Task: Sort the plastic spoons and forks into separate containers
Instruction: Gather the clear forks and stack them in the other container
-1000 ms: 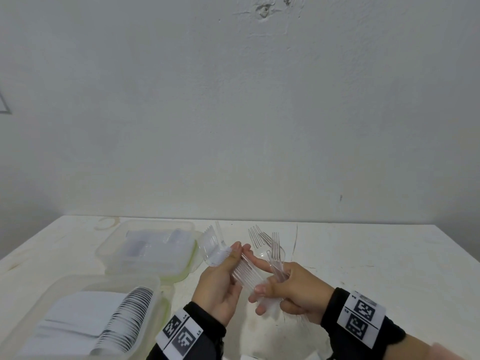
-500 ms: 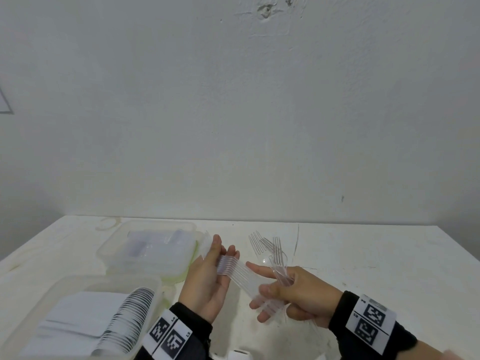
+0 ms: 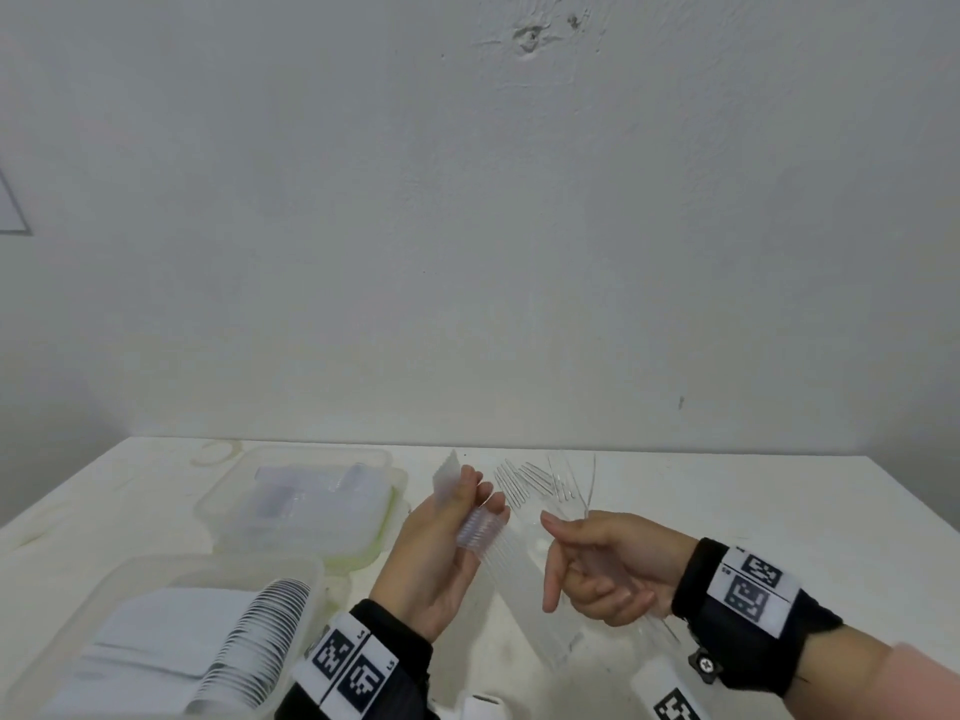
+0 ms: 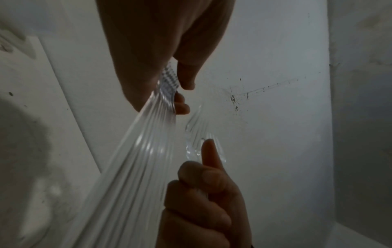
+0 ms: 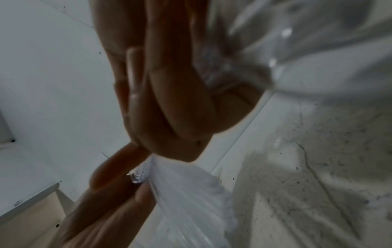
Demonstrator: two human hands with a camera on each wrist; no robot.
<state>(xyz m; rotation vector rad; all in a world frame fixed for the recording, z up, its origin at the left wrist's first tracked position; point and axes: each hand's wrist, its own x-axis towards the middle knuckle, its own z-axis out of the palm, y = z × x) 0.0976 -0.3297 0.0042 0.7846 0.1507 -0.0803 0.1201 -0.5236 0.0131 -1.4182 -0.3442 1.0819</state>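
Both hands are up over the white bench (image 3: 727,511), just in front of the person.

Left hand (image 3: 441,553): palm toward the camera, fingers (image 3: 470,491) pinching a nested stack of clear forks (image 3: 480,532) near the neck. The stack's handles run down and right toward the bench; its heads stick up past the fingertips. The left wrist view shows the same stack (image 4: 135,167) fanning out from the pinch between thumb and fingers.

Right hand (image 3: 608,569): fingers curled round a loose bunch of clear cutlery (image 3: 545,485). Fork tines splay up and left above the fist, and handle ends poke out below the wrist. Index finger points out toward the left hand. I can't tell whether the bunch contains spoons. The right wrist view is blurred and shows only curled fingers (image 5: 180,100) against clear plastic.

The two bundles are near each other; whether they touch can't be judged.

Containers, left side of the bench:
- near box (image 3: 171,569), translucent, holds a tight row of nested clear pieces (image 3: 260,631) seen edge-on, type unreadable
- far box (image 3: 400,491), translucent with a green seal edge, holds clear pieces too blurred to identify

Both boxes have no lid on. Black wrist cuffs with printed square markers are on both arms.
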